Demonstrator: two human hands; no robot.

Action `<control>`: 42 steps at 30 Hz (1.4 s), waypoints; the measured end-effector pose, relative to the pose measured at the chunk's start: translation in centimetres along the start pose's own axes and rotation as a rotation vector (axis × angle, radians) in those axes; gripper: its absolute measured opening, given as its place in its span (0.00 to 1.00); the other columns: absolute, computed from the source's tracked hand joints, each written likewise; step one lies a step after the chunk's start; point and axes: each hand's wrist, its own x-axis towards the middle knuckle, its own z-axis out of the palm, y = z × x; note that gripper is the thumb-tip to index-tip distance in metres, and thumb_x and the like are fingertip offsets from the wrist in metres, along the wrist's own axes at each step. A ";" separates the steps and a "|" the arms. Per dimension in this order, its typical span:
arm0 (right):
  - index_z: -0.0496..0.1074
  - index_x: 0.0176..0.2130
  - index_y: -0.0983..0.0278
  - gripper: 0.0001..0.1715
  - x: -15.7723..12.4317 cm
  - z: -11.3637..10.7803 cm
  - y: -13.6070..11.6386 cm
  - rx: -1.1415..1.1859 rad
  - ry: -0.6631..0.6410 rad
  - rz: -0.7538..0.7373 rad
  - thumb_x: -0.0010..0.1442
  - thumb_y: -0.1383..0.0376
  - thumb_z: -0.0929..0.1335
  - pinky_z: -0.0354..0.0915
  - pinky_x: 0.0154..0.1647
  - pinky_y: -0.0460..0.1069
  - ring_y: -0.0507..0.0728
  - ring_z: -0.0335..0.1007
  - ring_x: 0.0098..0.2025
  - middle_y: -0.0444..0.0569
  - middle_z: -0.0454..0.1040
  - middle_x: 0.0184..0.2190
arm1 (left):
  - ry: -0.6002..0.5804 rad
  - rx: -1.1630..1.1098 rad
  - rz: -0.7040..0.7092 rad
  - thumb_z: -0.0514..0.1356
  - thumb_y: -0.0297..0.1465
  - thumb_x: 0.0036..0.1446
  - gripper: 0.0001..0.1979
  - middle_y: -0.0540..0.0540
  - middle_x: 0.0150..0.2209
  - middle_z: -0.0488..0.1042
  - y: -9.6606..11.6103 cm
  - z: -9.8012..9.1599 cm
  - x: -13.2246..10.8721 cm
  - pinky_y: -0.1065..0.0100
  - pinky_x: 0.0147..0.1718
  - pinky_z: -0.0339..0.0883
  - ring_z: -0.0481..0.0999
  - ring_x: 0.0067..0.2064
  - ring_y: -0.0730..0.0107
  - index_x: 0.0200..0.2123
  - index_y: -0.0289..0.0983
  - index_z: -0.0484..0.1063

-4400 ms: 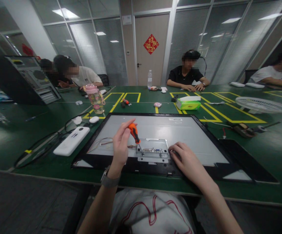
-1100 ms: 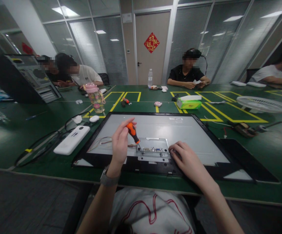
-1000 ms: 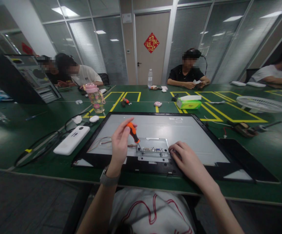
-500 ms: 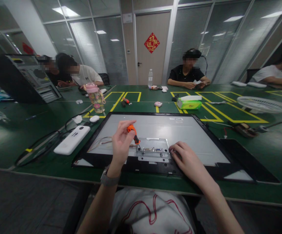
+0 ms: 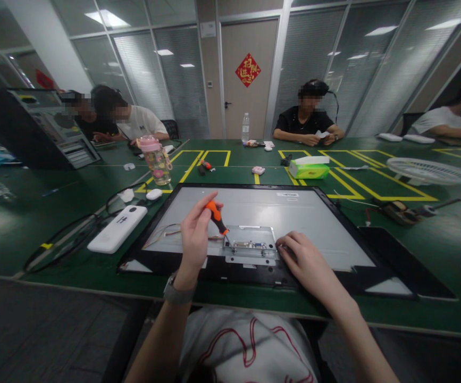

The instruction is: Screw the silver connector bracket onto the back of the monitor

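An orange-and-black screwdriver point(image 5: 216, 217) is held in my left hand point(image 5: 195, 229) by its handle, between thumb and fingers. Its shaft slants down to the left end of a metal bracket point(image 5: 250, 259) with a row of ports along it. The bracket lies near the front edge of a flat display panel point(image 5: 310, 218), grey-backed with a black frame. Bent fingers of my right hand point(image 5: 304, 258) grip the bracket's right end; their tips are partly hidden. Thin wires point(image 5: 162, 232) run across the panel left of the bracket.
Left of the panel lie a white power bank point(image 5: 117, 229) and black cables point(image 5: 65, 239); a pink-lidded bottle point(image 5: 156, 162) stands behind. A black slab point(image 5: 405, 260) is at right. Farther back are a green tissue pack point(image 5: 309, 170), a fan grille point(image 5: 429, 169) and several seated people.
My left hand has turned and shifted slightly left around the screwdriver handle, which shows more now. The screwdriver tip and my right hand stay in place.
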 end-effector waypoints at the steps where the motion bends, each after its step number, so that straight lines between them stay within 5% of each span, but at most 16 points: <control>1: 0.71 0.38 0.63 0.10 0.0 0.0 0.0 0.001 0.006 -0.001 0.66 0.69 0.61 0.68 0.43 0.57 0.61 0.69 0.40 0.52 0.71 0.37 | 0.010 0.032 0.019 0.59 0.32 0.60 0.13 0.46 0.37 0.74 0.0 0.0 0.0 0.71 0.39 0.70 0.74 0.38 0.72 0.47 0.39 0.77; 9: 0.71 0.37 0.62 0.10 0.0 -0.1 -0.1 -0.001 0.010 -0.004 0.65 0.70 0.61 0.68 0.43 0.56 0.61 0.69 0.40 0.52 0.71 0.36 | 0.032 -0.010 -0.012 0.55 0.34 0.64 0.14 0.44 0.41 0.77 0.0 0.1 0.0 0.69 0.43 0.71 0.76 0.41 0.70 0.49 0.40 0.76; 14: 0.71 0.38 0.62 0.10 0.0 0.0 -0.1 0.001 0.016 -0.002 0.65 0.69 0.61 0.67 0.44 0.56 0.61 0.69 0.40 0.52 0.71 0.36 | 0.071 0.143 0.084 0.65 0.32 0.56 0.11 0.47 0.36 0.74 0.2 0.3 0.1 0.74 0.36 0.69 0.73 0.35 0.74 0.43 0.40 0.79; 19: 0.71 0.38 0.62 0.11 0.0 0.0 0.0 0.006 0.012 -0.001 0.66 0.69 0.60 0.67 0.44 0.56 0.61 0.68 0.40 0.52 0.71 0.37 | 0.029 0.033 -0.001 0.56 0.37 0.63 0.15 0.44 0.38 0.76 -0.1 0.0 0.1 0.69 0.41 0.70 0.76 0.39 0.70 0.48 0.38 0.77; 24: 0.72 0.38 0.63 0.12 0.0 -0.1 -0.1 0.018 0.009 0.000 0.66 0.69 0.60 0.68 0.44 0.57 0.61 0.68 0.40 0.53 0.71 0.37 | 0.060 0.099 0.058 0.62 0.33 0.59 0.11 0.47 0.37 0.74 -0.3 -0.1 0.0 0.75 0.36 0.68 0.73 0.35 0.75 0.44 0.40 0.78; 28: 0.71 0.37 0.63 0.12 0.0 -0.2 -0.3 0.026 0.013 -0.001 0.66 0.69 0.60 0.68 0.43 0.57 0.61 0.68 0.39 0.52 0.71 0.36 | 0.027 0.031 -0.012 0.56 0.36 0.64 0.15 0.43 0.42 0.76 0.0 0.1 0.0 0.68 0.43 0.71 0.76 0.41 0.69 0.49 0.39 0.76; 33: 0.72 0.38 0.62 0.12 0.0 -0.3 -0.3 0.022 0.021 -0.004 0.65 0.69 0.60 0.68 0.43 0.57 0.61 0.68 0.39 0.52 0.71 0.36 | 0.068 0.167 0.058 0.62 0.34 0.59 0.12 0.46 0.38 0.75 0.0 0.1 0.0 0.72 0.38 0.70 0.74 0.37 0.72 0.45 0.39 0.78; 38: 0.71 0.39 0.63 0.12 0.0 -0.2 -0.1 0.016 -0.008 -0.002 0.66 0.69 0.60 0.67 0.45 0.58 0.62 0.67 0.40 0.53 0.71 0.37 | 0.008 0.034 -0.021 0.55 0.35 0.64 0.15 0.43 0.42 0.77 0.1 0.2 0.0 0.67 0.42 0.71 0.77 0.40 0.68 0.50 0.39 0.75; 42: 0.71 0.38 0.63 0.12 0.0 -0.1 -0.1 0.023 0.001 -0.002 0.66 0.69 0.59 0.67 0.45 0.58 0.61 0.67 0.40 0.53 0.71 0.37 | 0.045 0.149 0.073 0.62 0.32 0.59 0.11 0.47 0.37 0.74 0.3 0.3 0.0 0.73 0.37 0.69 0.74 0.36 0.73 0.45 0.40 0.78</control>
